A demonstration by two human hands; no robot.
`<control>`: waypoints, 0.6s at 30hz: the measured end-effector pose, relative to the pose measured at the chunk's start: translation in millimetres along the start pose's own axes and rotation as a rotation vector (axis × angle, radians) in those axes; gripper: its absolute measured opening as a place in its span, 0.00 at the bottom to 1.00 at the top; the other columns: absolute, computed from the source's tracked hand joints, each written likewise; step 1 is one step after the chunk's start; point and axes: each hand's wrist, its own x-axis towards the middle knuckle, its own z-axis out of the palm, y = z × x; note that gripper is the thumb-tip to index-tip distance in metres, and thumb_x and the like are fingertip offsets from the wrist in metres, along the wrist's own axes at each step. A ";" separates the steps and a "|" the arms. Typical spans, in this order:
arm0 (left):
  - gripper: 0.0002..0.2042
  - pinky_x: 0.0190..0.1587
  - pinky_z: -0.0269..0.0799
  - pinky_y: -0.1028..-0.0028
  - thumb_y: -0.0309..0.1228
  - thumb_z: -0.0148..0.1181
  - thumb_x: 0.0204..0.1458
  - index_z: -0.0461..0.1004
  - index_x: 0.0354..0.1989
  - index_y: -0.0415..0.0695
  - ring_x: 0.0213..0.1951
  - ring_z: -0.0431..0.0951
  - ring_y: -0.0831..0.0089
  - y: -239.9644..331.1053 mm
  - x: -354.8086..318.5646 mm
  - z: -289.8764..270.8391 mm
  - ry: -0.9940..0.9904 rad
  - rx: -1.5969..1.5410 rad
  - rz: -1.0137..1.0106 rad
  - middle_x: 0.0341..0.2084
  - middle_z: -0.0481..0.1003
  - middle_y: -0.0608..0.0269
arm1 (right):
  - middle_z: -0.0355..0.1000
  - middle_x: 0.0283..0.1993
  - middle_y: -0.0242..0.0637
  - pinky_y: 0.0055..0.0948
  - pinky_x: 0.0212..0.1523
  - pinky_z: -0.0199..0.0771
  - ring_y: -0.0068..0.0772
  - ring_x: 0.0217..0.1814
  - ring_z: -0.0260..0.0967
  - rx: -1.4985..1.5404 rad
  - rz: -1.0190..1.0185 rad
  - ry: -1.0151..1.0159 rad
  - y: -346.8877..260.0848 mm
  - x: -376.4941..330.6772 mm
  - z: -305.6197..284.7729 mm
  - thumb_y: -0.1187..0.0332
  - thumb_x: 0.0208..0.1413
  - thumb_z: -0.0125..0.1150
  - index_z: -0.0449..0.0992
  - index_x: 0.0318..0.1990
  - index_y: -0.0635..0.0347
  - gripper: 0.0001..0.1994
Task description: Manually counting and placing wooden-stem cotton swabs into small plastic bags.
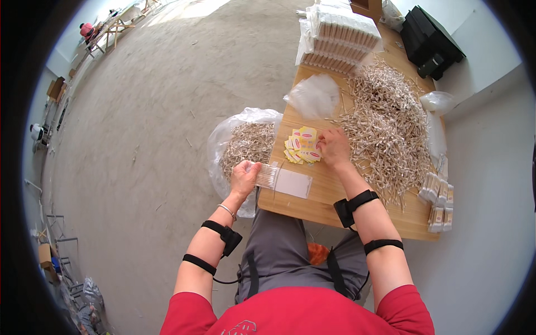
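My left hand grips a flat bundle of cotton swabs at the table's left edge. Its far end meets a white rectangular card or sleeve lying on the wood; I cannot tell whether the two are joined. My right hand is at the right side of a spread of yellow and white labels, fingertips pinched at one label's edge. Just right of that hand rises a large heap of loose cotton swabs.
Stacked swab packs stand at the table's far end, near clear plastic bags. Small filled packs lie at the right edge. A plastic sack of swabs sits left of the table. A black bin is by the wall.
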 end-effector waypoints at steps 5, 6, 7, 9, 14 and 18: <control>0.14 0.28 0.67 0.76 0.39 0.61 0.53 0.74 0.26 0.39 0.24 0.70 0.82 3.4 1.1 -0.7 -0.005 0.082 0.030 0.21 0.75 0.67 | 0.75 0.30 0.36 0.30 0.37 0.70 0.34 0.37 0.71 0.328 0.202 0.119 7.1 -8.0 -11.6 0.69 0.45 0.64 0.76 0.30 0.57 0.05; 0.14 0.28 0.67 0.76 0.39 0.61 0.53 0.74 0.26 0.39 0.24 0.70 0.82 7.4 1.3 1.4 -0.005 0.079 0.029 0.21 0.75 0.67 | 0.75 0.27 0.37 0.28 0.30 0.71 0.32 0.30 0.73 0.539 0.316 0.152 8.0 -9.5 -14.1 0.70 0.47 0.63 0.75 0.29 0.59 0.05; 0.14 0.29 0.67 0.76 0.39 0.61 0.53 0.75 0.27 0.39 0.25 0.70 0.82 7.3 -0.3 -1.0 -0.002 0.048 0.021 0.21 0.75 0.67 | 0.75 0.27 0.37 0.28 0.30 0.71 0.32 0.30 0.73 0.547 0.312 0.139 -4.9 -12.5 -19.3 0.70 0.47 0.63 0.75 0.29 0.59 0.05; 0.14 0.29 0.67 0.76 0.39 0.61 0.53 0.75 0.27 0.39 0.25 0.70 0.82 8.2 -2.5 -1.8 0.005 0.015 0.012 0.21 0.75 0.67 | 0.75 0.23 0.39 0.23 0.21 0.69 0.27 0.21 0.71 0.947 0.535 0.123 -28.7 -25.8 -31.9 0.71 0.51 0.60 0.73 0.28 0.63 0.05; 0.17 0.29 0.69 0.69 0.44 0.62 0.49 0.76 0.27 0.39 0.24 0.75 0.70 1.6 -0.2 -0.3 0.061 0.077 0.019 0.20 0.76 0.58 | 0.74 0.26 0.42 0.24 0.22 0.76 0.28 0.22 0.73 1.534 0.842 -0.224 -84.6 -67.8 10.3 0.73 0.53 0.56 0.71 0.31 0.66 0.04; 0.14 0.28 0.67 0.74 0.40 0.62 0.52 0.75 0.26 0.39 0.23 0.70 0.80 -0.3 1.6 3.5 0.083 0.107 0.069 0.19 0.75 0.66 | 0.73 0.26 0.42 0.24 0.19 0.75 0.29 0.21 0.73 1.598 0.956 -0.225 -119.8 -86.0 32.6 0.73 0.55 0.53 0.69 0.33 0.66 0.05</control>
